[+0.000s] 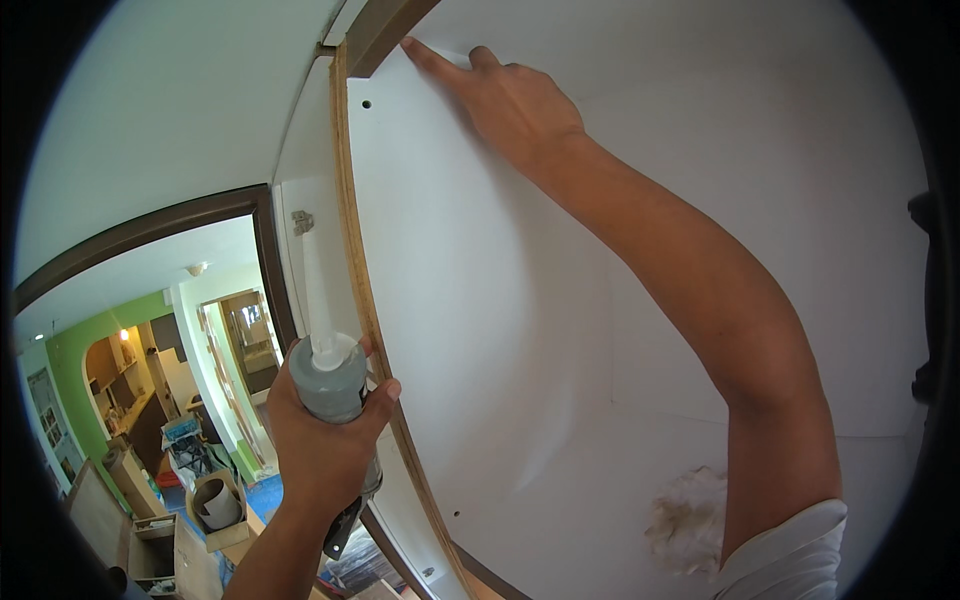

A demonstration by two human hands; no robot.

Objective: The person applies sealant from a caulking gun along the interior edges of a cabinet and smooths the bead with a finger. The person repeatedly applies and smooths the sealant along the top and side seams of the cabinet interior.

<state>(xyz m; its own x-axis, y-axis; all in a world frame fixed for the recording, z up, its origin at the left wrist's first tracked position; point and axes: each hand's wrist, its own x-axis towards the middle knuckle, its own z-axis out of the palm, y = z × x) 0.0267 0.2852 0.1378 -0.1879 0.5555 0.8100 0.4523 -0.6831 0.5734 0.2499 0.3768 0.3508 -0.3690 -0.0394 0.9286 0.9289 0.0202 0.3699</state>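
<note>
Beside the white panel (450, 270), my left hand (322, 445) wraps the tube (328, 388), likely freeing my right hand (525, 108), apparently empty, forefinger extended, for the white panel's top.

This is looking like a home under renovation: a white cabinet (450, 300) is standing open, while beyond a dark door frame (266, 230) an arched green wall (72, 368) and a ceiling light (197, 269) are showing, and boxes (235, 541) are sitting near blue sheeting (265, 497).
</note>
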